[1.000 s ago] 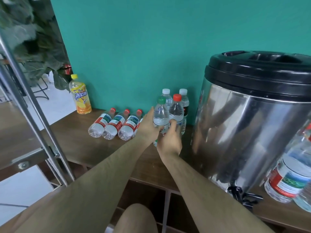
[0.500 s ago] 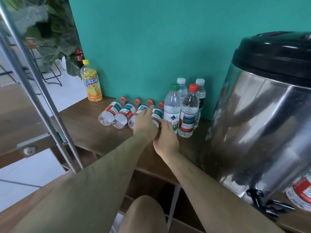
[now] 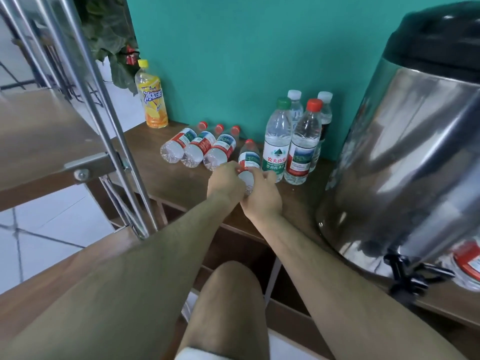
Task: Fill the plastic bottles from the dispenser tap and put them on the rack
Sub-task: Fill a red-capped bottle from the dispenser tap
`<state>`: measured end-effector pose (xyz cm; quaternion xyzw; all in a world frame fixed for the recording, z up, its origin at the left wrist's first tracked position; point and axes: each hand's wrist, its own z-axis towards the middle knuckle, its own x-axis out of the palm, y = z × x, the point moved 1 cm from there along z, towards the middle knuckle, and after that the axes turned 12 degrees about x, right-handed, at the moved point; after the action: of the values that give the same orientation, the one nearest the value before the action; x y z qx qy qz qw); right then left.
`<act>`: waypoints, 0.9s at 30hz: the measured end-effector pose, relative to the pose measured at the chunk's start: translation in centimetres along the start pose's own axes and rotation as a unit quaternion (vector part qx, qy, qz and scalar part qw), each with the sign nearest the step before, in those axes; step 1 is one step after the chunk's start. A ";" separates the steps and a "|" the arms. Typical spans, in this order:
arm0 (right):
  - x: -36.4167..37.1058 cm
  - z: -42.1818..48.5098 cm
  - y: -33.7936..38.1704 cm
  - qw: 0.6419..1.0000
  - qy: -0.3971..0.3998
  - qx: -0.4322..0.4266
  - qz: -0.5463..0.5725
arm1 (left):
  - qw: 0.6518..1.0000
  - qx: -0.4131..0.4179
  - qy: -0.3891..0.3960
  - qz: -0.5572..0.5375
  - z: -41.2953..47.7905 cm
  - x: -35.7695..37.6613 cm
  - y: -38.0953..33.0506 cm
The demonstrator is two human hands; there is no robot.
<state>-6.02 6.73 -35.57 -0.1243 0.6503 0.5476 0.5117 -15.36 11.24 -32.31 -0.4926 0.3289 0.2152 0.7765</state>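
- L hand & R hand: fingers of both curl round red-cap bottle, base end
- bottle on its side, left of dispenser; cap away from person

Your left hand and right hand both grip the small bottle, which lies on the wooden counter with its red cap pointing away from your fingers. Just left of your fingers, three lying bottles rest side by side. Just right of your fingers stand the green-capped bottle and the red-capped upright bottle, with two white-capped ones behind. Farther right sits the steel dispenser, its black tap nearer you. The rack stands well left of your fingers.
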 end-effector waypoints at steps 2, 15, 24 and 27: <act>-0.5 -1.9 -0.5 0.999 -0.020 0.021 0.017 | 0.998 -0.015 -0.010 -0.057 -1.8 -0.2 -0.3; -7.0 -19.9 -9.1 0.987 -0.083 -0.026 0.135 | 0.893 -0.210 0.012 -0.399 -11.1 1.7 -4.5; -11.9 -26.0 -18.8 0.991 -0.113 -0.039 0.063 | 0.868 -0.125 0.050 -0.477 -21.7 8.0 -8.1; -12.1 -26.1 -20.4 0.994 -0.099 0.017 0.046 | 0.891 -0.079 0.096 -0.437 -25.4 9.9 -6.9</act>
<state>0.31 -27.54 -41.02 -0.0308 0.6106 0.5694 0.5495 -11.58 -14.57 -42.76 -0.6644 0.1351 -0.1685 0.7155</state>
